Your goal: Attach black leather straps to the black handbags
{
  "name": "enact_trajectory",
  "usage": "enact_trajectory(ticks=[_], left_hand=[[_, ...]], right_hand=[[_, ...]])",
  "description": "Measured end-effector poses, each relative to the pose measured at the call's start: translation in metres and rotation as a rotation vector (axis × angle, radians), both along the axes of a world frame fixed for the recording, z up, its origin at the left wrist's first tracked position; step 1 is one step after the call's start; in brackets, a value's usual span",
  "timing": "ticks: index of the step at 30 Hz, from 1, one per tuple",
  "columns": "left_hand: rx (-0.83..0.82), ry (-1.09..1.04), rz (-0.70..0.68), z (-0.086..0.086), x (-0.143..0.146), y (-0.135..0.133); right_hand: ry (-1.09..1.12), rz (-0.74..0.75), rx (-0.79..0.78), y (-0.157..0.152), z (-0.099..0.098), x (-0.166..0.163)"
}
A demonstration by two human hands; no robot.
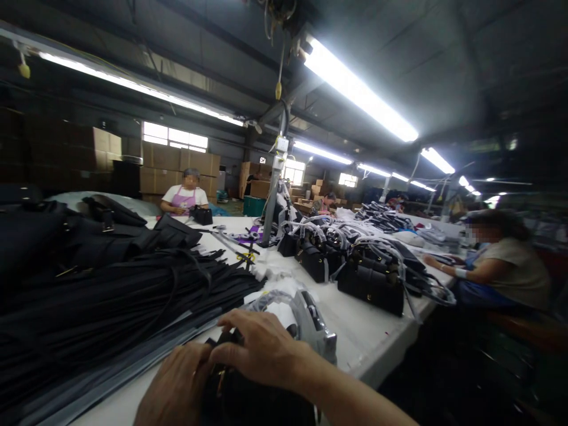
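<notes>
A black handbag (261,402) with gold-coloured metal fittings is at the bottom of the view, close to me. My left hand (173,384) grips its left side, fingers curled over the top edge and partly hidden. Across the bag's top lies my right hand (266,349), its fingers bent down over the upper edge, with the thumb close to my left hand. Just beyond the bag, a handle wrapped in clear plastic (270,297) arches up. Beside it is a grey object with a shiny metal edge (317,322), whose kind I cannot make out.
Long black straps (133,302) and black bag pieces (102,236) pile up on the left. Finished black handbags (370,284) with wrapped handles stand on the white table (355,337). A metal post (270,207) rises mid-table. One person (189,195) sits opposite, another (501,260) at right.
</notes>
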State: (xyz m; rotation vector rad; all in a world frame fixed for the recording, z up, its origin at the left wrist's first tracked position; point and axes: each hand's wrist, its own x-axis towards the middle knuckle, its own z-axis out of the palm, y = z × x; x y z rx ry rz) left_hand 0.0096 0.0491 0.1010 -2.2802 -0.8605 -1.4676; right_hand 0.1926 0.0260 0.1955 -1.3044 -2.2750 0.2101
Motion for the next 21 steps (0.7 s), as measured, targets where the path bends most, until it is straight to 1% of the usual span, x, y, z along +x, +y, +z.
enact_trajectory(ticks=[1, 2, 4, 5, 6, 8, 10, 13, 17, 19, 21], left_hand=[[-0.108, -0.049, 0.013, 0.006, 0.002, -0.006], [-0.209, -0.044, -0.005, 0.012, 0.003, -0.012], [-0.368, -0.068, 0.005, 0.023, 0.002, -0.019], [-0.449, -0.085, 0.036, 0.028, 0.0, -0.021], [-0.525, -0.108, 0.055, 0.031, -0.003, -0.022], [-0.676, -0.157, 0.073, 0.034, -0.011, -0.02], [-0.794, -0.203, 0.066, 0.033, -0.022, -0.018], [-0.884, -0.248, 0.066, 0.022, -0.04, -0.012], [-0.929, -0.3, 0.14, -0.006, -0.072, -0.003], [-0.96, -0.324, 0.21, -0.021, -0.087, -0.001], [-0.984, -0.329, 0.257, -0.032, -0.099, -0.001]], right_hand=[[-0.063, 0.045, -0.088, 0.001, 0.008, 0.002], [-0.124, 0.114, -0.176, 0.002, 0.015, 0.004], [-0.129, 0.169, -0.29, 0.009, 0.023, 0.01], [-0.074, 0.157, -0.373, 0.014, 0.025, 0.012], [0.005, 0.11, -0.477, 0.018, 0.025, 0.015], [0.096, 0.073, -0.59, 0.024, 0.024, 0.016], [0.126, 0.049, -0.582, 0.027, 0.023, 0.015], [0.137, -0.032, -0.483, 0.028, 0.021, 0.012], [0.163, -0.098, -0.336, 0.033, 0.019, 0.018], [0.18, -0.122, -0.326, 0.037, 0.019, 0.023], [0.197, -0.149, -0.346, 0.039, 0.019, 0.027]])
